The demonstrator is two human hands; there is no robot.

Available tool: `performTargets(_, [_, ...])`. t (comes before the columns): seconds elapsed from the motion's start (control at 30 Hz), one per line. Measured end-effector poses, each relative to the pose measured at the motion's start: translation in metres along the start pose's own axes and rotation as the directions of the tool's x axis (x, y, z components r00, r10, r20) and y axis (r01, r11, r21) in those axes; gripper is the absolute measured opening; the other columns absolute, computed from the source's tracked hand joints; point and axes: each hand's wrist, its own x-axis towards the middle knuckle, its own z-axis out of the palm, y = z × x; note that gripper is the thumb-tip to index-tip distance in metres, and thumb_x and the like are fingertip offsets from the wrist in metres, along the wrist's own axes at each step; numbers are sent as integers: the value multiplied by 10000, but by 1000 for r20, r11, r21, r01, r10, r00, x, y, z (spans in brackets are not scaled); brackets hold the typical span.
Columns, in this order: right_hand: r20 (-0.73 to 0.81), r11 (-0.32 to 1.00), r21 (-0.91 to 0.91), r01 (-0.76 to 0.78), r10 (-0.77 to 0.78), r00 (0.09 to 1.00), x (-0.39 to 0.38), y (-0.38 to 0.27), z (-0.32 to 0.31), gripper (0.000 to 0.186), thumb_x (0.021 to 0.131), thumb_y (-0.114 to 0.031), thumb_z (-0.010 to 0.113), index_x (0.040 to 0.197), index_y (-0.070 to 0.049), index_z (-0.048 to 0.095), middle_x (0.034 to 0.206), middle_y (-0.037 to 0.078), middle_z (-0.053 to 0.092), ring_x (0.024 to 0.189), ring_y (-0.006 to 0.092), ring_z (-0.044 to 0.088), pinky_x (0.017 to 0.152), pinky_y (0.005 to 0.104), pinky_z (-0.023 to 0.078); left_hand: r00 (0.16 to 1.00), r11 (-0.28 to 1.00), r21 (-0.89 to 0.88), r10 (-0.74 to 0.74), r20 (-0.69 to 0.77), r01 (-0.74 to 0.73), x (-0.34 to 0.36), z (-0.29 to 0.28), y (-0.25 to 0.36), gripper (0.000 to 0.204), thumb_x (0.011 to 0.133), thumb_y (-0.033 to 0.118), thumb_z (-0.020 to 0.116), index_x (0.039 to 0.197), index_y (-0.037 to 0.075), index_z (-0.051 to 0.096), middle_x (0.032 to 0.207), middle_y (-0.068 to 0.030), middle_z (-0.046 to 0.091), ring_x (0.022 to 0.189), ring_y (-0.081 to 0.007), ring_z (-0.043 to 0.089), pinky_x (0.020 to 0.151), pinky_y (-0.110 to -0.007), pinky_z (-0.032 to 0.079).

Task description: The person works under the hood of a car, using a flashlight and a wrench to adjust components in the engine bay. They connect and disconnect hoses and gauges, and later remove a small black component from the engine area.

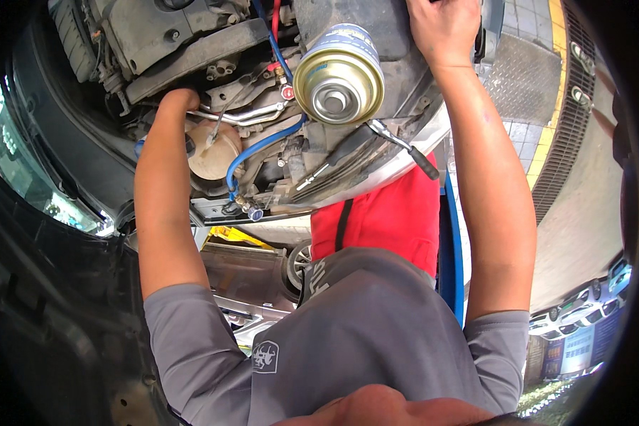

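Note:
My left hand (182,99) reaches down into the engine bay beside a metal pipe (255,113). Its fingers are hidden below the engine parts, so what they touch does not show. A round, dusty, tan-coloured cap or reservoir (215,150) lies just right of that forearm. At the top edge, my right hand (445,28) is over the front of the car, its fingers cut off by the frame. Between my arms a metal can (339,78) shows its gold-rimmed end toward me. A blue hose (266,145) curves below it to a fitting with a blue cap (255,214).
A ratchet wrench (408,149) with a black handle lies on the front panel, beside a dark-handled tool (334,160). A red hose (276,18) runs near the can. The raised hood (57,305) is at left; a floor grate (564,128) lies at right.

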Motion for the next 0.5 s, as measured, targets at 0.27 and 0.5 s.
performTargets(0.27, [-2,1000,22,-11,11,1000,-1,-2,2,410,876,-176,761,1198,9,587,1068,195,634,995,344,622,923,405,482,993,992,67,112,-37,-110,-5,0,-3,363,832,187,590,1126,35,739,1176,-198,708,984,-354,684,852,-455,527])
performTargets(0.5, [11,999,54,-2,1,1000,0,-3,2,402,884,-168,758,1201,12,588,1087,187,638,1014,327,621,939,395,477,1000,998,-66,5,16,-4,4,5,-2,403,891,234,575,1264,147,700,1353,-158,639,1247,-378,599,1035,-470,462])
